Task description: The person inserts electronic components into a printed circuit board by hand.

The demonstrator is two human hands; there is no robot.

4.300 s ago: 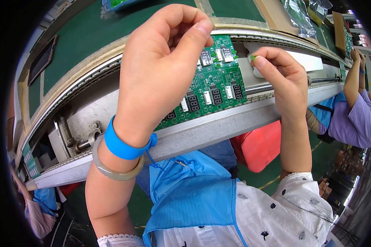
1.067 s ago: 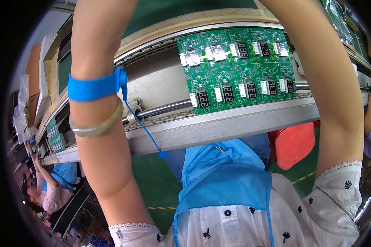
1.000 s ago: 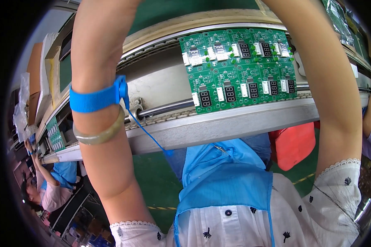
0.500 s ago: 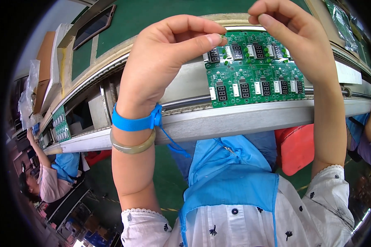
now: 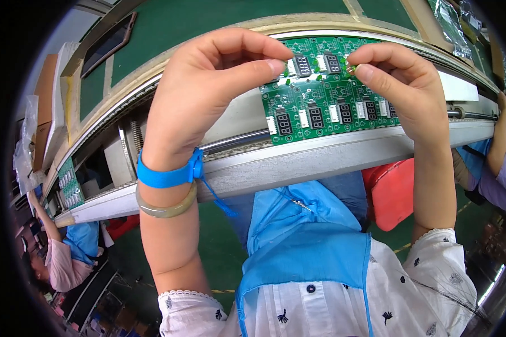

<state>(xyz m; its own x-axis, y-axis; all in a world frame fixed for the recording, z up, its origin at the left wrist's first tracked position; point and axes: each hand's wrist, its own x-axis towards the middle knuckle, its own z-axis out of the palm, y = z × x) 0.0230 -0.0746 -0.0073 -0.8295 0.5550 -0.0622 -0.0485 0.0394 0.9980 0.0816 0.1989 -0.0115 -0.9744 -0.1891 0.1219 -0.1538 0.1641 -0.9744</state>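
Observation:
A green circuit board panel (image 5: 295, 92) with black digit displays, white connectors and small green LEDs lies across the rails before me. Over its far left part, my left hand (image 5: 219, 78) is closed in a pinch; what sits between its fingertips is too small to make out. My right hand (image 5: 402, 84) pinches a small green LED (image 5: 352, 68) with thin leads, over the far row of displays. That hand hides the panel's far right part. A blue wrist strap (image 5: 166, 171) and a bangle (image 5: 166, 209) circle my left forearm.
The conveyor's metal edge rail (image 5: 320, 151) runs between me and the panel. A dark flat tablet-like device (image 5: 109, 44) rests at the far left. Further boards (image 5: 69, 184) lie down the line. Co-workers (image 5: 67, 261) sit at both sides, and a red stool (image 5: 392, 196) stands below.
My right hand has come down and nearer to the panel, with the green LED now showing at its fingertips. My left hand keeps its pinch over the far left part. The view has shifted slightly.

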